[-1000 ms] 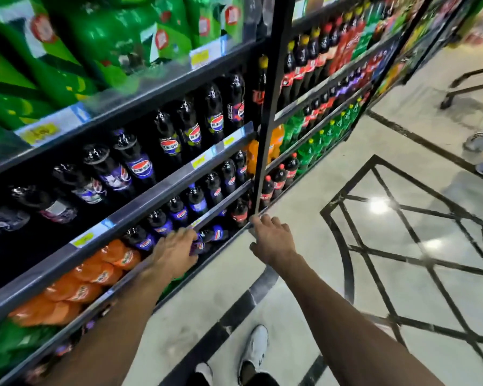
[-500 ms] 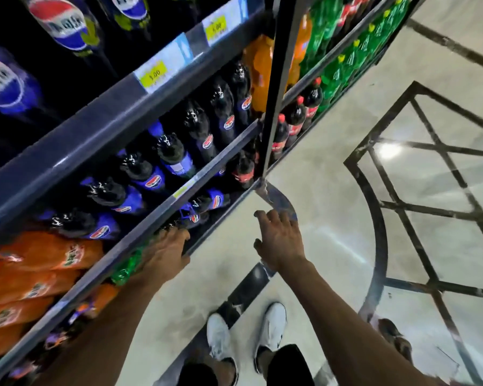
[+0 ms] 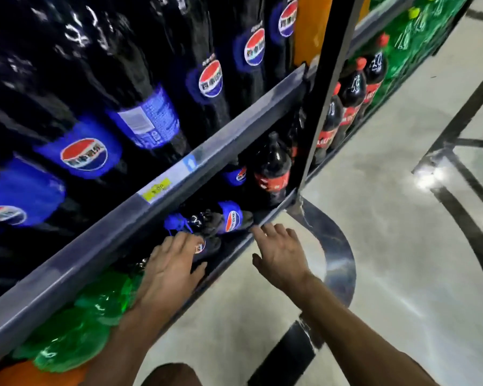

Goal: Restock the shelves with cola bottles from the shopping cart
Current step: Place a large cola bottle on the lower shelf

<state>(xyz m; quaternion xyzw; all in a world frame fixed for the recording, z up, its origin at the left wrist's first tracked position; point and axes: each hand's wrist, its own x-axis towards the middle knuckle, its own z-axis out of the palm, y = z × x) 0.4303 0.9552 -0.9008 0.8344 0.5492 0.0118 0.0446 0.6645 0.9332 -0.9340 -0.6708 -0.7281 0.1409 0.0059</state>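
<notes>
Though blurred, cola bottle [image 3: 211, 245] under left fingers [image 3: 179, 243]

Red-white-blue globe logo noted on blue wrap labels of dark plastic cola bottles [image 3: 84, 154] on upper shelf; wordmark across globe smeared, not readable. Same logo noted on small dark bottle [image 3: 232, 217] lying on bottom shelf. Barcode and white fine print noted on back-turned blue label [image 3: 148, 118] (too blurred to read). Digits on yellow price tag [image 3: 156, 187], stuck to grey metal shelf rail [image 3: 240, 126], not legible. White lettering on red labels of red-capped dark bottles [image 3: 352, 96] not made out.
</notes>
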